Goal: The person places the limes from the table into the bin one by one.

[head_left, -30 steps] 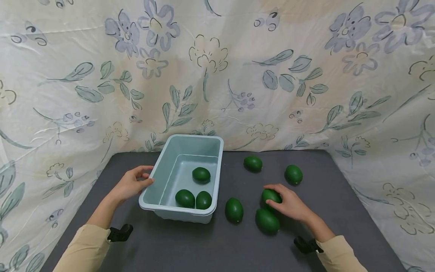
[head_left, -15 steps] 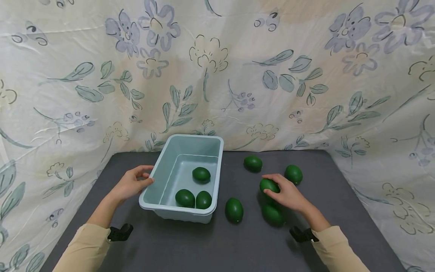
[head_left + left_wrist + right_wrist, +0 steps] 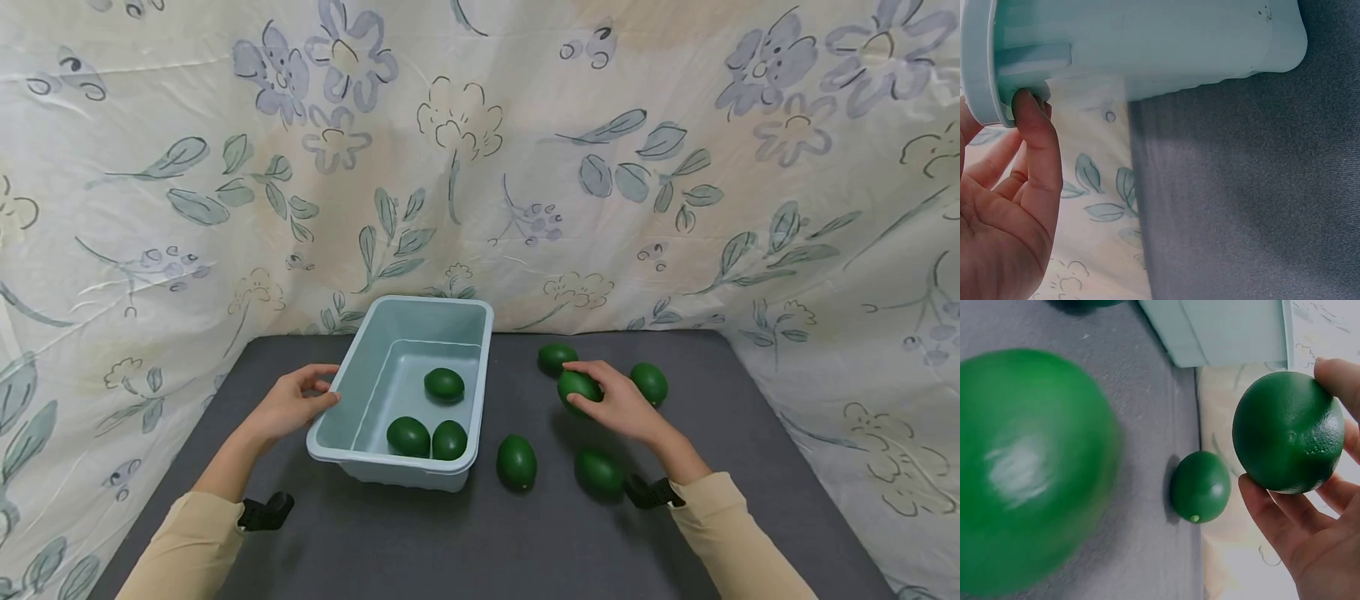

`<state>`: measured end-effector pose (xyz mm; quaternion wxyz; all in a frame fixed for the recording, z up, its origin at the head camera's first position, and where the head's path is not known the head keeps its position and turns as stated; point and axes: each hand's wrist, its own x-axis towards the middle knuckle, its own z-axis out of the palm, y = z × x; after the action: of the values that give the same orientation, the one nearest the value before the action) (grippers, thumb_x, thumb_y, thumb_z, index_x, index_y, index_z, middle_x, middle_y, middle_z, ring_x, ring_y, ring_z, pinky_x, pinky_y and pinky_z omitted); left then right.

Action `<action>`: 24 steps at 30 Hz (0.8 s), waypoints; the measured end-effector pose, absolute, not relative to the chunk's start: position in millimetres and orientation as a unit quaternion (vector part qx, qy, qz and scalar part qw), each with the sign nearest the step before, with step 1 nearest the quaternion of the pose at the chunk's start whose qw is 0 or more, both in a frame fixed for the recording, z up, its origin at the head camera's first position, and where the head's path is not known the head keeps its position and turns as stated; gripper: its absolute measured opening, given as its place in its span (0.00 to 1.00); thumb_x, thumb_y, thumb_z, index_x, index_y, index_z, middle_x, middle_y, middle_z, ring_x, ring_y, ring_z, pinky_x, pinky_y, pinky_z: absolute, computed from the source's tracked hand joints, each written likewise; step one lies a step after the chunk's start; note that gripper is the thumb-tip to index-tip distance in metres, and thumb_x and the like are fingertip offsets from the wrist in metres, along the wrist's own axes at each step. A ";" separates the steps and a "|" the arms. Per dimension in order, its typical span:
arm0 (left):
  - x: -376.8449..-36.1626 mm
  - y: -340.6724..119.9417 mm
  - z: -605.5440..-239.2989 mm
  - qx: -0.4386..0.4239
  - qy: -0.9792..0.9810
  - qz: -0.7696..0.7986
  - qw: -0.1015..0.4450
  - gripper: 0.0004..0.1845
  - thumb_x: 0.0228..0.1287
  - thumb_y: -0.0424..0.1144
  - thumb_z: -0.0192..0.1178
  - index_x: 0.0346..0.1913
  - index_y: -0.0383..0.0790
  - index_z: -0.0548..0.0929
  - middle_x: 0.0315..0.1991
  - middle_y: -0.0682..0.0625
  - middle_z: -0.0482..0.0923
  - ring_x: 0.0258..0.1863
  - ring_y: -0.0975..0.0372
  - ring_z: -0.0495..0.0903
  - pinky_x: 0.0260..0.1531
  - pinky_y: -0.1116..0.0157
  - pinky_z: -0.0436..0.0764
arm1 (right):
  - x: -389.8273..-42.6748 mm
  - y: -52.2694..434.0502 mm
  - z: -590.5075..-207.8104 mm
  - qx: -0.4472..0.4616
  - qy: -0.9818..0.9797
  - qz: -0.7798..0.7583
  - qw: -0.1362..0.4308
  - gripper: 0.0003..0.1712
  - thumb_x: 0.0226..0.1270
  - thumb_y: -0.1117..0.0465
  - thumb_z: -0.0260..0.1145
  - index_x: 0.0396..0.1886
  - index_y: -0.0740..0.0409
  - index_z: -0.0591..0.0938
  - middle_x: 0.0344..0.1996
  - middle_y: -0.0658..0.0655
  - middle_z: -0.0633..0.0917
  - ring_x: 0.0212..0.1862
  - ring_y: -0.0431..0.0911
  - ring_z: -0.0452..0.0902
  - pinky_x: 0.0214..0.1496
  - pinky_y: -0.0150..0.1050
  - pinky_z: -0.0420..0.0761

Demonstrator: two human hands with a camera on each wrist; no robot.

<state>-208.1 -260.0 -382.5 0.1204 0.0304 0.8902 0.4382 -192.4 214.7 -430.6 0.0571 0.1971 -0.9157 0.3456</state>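
Note:
In the head view my left hand [image 3: 296, 406] holds the left rim of a pale blue-green plastic bin [image 3: 352, 442], which stands tilted. The left wrist view shows the thumb [image 3: 1038, 134] pressed under the bin's rim [image 3: 982, 62]. Inside lie three dark green avocados, one [image 3: 444, 385] farther back and two near the front. My right hand [image 3: 626, 404] grips another avocado [image 3: 577, 392] between thumb and fingers, above the table. In the right wrist view this avocado [image 3: 1288, 432] hangs off the fingertips, its skin slightly bumpy.
Several loose avocados lie on the dark grey table [image 3: 420, 550]: one [image 3: 517, 462] beside the bin, one [image 3: 598, 473] below my right wrist, one [image 3: 557, 358] at the back and one [image 3: 649, 383] right of the hand. A flowered cloth [image 3: 480, 208] hangs behind.
My right hand has lifted its avocado and carried it away from me and slightly left. The avocado it lay against has shifted a little. My left hand and the bin stay put.

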 end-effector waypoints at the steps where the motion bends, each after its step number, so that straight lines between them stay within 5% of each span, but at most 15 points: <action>1: -207.9 -260.0 -382.5 0.031 0.890 0.438 0.121 0.29 0.63 0.37 0.58 0.66 0.37 0.62 0.45 0.38 0.73 0.34 0.58 0.78 0.30 0.61 0.79 | -193.5 213.3 -429.1 0.198 -0.915 0.347 0.055 0.29 0.61 0.48 0.63 0.62 0.49 0.71 0.54 0.56 0.74 0.48 0.47 0.74 0.44 0.45 0.74; 14: -207.4 -260.4 -381.6 0.033 0.891 0.437 0.119 0.29 0.63 0.37 0.58 0.66 0.37 0.62 0.45 0.38 0.73 0.33 0.58 0.78 0.30 0.62 0.79 | -213.5 189.8 -404.2 0.213 -0.906 0.361 0.053 0.28 0.63 0.49 0.62 0.62 0.44 0.70 0.55 0.53 0.73 0.44 0.45 0.74 0.41 0.42 0.74; 24: -207.9 -261.7 -382.5 0.038 0.890 0.438 0.117 0.29 0.63 0.37 0.57 0.66 0.37 0.62 0.45 0.38 0.73 0.33 0.58 0.78 0.30 0.61 0.79 | -225.4 167.3 -385.1 0.216 -0.905 0.365 0.036 0.28 0.63 0.49 0.62 0.63 0.46 0.70 0.58 0.53 0.71 0.50 0.47 0.72 0.45 0.44 0.74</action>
<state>-207.9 -261.7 -382.5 0.1167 0.0380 0.8905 0.4381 -225.4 167.3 -385.1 0.0363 0.2155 -0.9050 0.3649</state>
